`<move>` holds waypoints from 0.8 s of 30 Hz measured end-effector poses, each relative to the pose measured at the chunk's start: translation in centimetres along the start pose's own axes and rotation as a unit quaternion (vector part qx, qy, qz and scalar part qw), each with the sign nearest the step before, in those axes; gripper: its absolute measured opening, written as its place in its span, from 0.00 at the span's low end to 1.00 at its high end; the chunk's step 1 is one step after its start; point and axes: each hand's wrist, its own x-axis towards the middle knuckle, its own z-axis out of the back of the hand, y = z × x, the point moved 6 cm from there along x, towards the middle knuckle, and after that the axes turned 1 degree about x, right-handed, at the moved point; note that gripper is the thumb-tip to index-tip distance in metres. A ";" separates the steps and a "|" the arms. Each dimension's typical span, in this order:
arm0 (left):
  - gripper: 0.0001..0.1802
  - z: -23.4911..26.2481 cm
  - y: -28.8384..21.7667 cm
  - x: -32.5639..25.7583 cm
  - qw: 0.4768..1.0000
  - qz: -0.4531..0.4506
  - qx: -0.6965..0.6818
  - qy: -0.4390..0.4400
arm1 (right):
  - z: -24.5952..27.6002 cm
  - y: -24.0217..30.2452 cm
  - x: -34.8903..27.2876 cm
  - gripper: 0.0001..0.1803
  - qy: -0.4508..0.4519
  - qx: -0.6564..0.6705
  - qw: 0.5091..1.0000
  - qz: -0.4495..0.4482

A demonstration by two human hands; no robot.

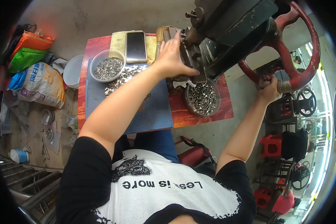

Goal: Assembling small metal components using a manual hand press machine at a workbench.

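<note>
My left hand [172, 58] is at the bed of a dark metal hand press [235, 33], its thumb stretched out and apart from the fingers. It rests on or just over the tooling block; whether anything small lies under the fingertips is hidden. My right hand [269, 89] is closed round the lower rim of the press's red handwheel [310, 48], beside a wrapped section. Below the press bed stands a clear round tub [203, 99] full of small metal pieces. Left of my forearm, a second clear tub [108, 66] holds more slim metal pieces, and loose ones [132, 71] lie beside it.
A phone [136, 46] lies on a yellow cloth at the table's back. A blue ribbed mat [149, 115] covers part of the red table [198, 118]. Left on the floor are a white bucket [74, 71] and stuffed bags [43, 84]. Red stools [270, 145] and other handwheels stand far right.
</note>
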 end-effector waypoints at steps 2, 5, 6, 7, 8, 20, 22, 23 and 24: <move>0.80 -0.4 -1.6 -2.4 1.000 0.006 0.004 -0.021 | 0.5 0.2 0.0 0.10 -0.017 -0.008 1.000 0.006; 0.80 -0.1 -2.0 -3.9 0.999 0.002 0.010 -0.044 | -0.7 0.6 -1.5 0.09 -0.040 -0.018 0.999 0.012; 0.80 -0.1 -2.1 -3.9 0.999 0.007 0.014 -0.048 | -1.0 0.9 -2.1 0.09 -0.057 -0.028 0.998 0.023; 0.80 0.0 -2.3 -4.0 0.999 0.004 0.013 -0.050 | -1.1 0.7 -2.5 0.08 -0.045 -0.031 0.998 0.017; 0.80 -0.1 -2.3 -4.0 0.999 0.010 0.017 -0.047 | -1.2 0.5 -2.7 0.08 -0.045 -0.031 0.998 0.020; 0.74 1.1 -6.7 -4.7 0.986 -0.139 0.007 -0.092 | -3.2 -0.8 -15.1 0.20 0.206 -0.116 0.924 -0.300; 0.73 -0.6 -8.8 -5.9 0.982 -0.184 0.011 -0.037 | -4.5 0.3 -18.3 0.19 0.302 -0.108 0.887 -0.333; 0.73 -1.6 -9.4 -6.6 0.979 -0.201 0.014 -0.014 | -5.1 0.6 -19.4 0.19 0.319 -0.097 0.872 -0.359; 0.73 -2.0 -9.9 -7.3 0.977 -0.214 0.002 -0.015 | -4.4 -0.7 -19.8 0.18 0.334 -0.110 0.865 -0.358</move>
